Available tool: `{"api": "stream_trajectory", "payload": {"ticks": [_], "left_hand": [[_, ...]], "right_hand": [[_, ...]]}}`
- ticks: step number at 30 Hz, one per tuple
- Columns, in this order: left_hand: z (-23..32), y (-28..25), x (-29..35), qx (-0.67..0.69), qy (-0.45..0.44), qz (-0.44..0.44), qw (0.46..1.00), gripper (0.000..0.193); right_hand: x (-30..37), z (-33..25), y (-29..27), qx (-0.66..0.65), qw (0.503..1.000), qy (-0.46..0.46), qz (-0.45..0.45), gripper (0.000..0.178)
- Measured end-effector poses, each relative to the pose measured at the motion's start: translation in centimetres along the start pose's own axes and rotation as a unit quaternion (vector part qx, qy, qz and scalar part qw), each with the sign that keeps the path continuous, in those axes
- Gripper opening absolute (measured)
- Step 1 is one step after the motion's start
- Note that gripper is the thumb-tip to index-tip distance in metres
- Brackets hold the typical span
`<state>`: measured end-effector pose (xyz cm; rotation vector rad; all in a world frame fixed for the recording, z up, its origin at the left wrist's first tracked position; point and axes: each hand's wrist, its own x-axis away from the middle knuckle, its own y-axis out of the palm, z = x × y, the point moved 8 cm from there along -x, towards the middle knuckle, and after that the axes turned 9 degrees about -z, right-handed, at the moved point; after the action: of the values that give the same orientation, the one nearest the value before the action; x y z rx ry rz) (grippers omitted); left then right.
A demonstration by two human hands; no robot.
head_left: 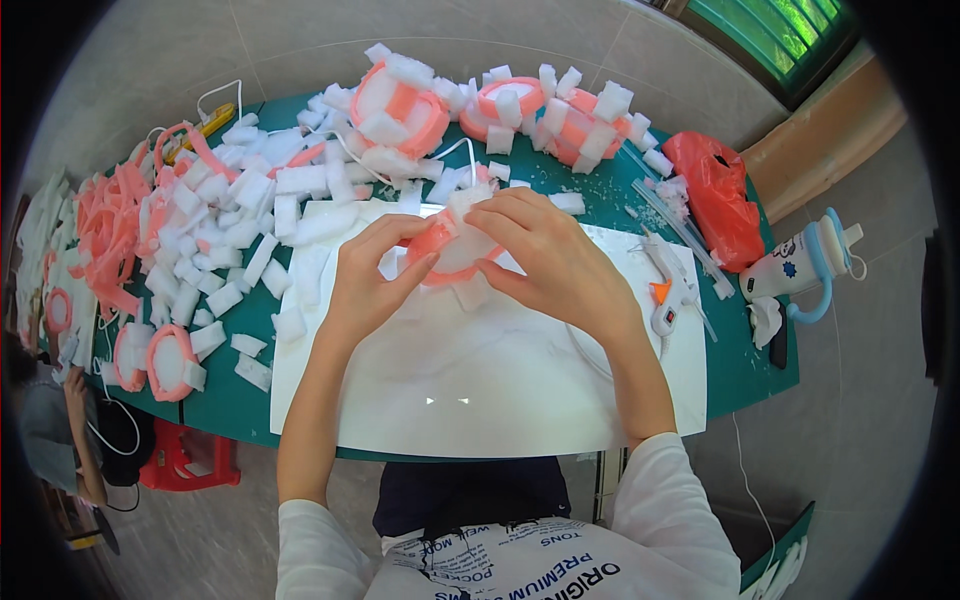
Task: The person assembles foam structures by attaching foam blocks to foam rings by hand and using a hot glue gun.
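pink-rimmed white foam round (468, 252) is being held up in both hands over the far part of the white board (480, 390), approx centre of the green table (225, 420). Its L edge is pinched btwn thumb + fingers of the left hand (372, 265). Far/R side is gripped by the right hand (560, 250): fingers bent over by the small white block (465, 203) at the top, thumb set apart from them at the R edge. Exact fingertip contact w/ the block can't be told. Loose foam blocks (225, 298) are heaped L, w/ pink strips (108, 230) beside. Glue gun (664, 315) is laid on the board's R side, red bag (710, 200) + bottle (790, 268) further R.
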<state>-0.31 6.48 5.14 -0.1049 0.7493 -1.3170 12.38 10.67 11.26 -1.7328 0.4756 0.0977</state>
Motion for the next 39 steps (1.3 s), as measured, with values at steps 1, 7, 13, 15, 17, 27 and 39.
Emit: {"api": "stream_trajectory", "payload": {"ticks": [1, 7, 13, 15, 17, 27, 39], "left_hand": [[-0.1, 0.0, 0.0, 0.010, -0.005, -0.001, 1.000, 0.027], [0.2, 0.0, -0.1, 0.002, 0.007, 0.012, 1.000, 0.026], [-0.4, 0.3, 0.0, 0.001, -0.019, -0.009, 1.000, 0.028], [-0.5, 0.3, 0.0, 0.000, -0.024, -0.009, 1.000, 0.029], [0.2, 0.1, -0.1, -0.018, 0.019, 0.009, 1.000, 0.024], [1.0, 0.4, -0.1, -0.027, 0.020, 0.005, 0.999, 0.021], [0.7, 0.6, -0.1, -0.024, 0.009, -0.010, 1.000, 0.027]], "right_hand": [[0.2, -0.1, -0.2, -0.020, 1.000, -0.006, -0.001, 0.033], [0.6, 0.2, -0.5, -0.023, 1.000, -0.017, -0.008, 0.031], [0.7, 0.6, -0.2, -0.052, 0.998, -0.019, -0.002, 0.031], [0.7, 0.7, -0.1, -0.056, 0.998, -0.019, -0.006, 0.031], [1.0, 0.9, -0.2, -0.068, 0.997, -0.021, 0.014, 0.029], [1.0, 1.7, 0.2, -0.070, 0.997, -0.009, -0.007, 0.020], [0.8, 1.1, 0.1, -0.030, 0.999, -0.004, -0.010, 0.018]]}}
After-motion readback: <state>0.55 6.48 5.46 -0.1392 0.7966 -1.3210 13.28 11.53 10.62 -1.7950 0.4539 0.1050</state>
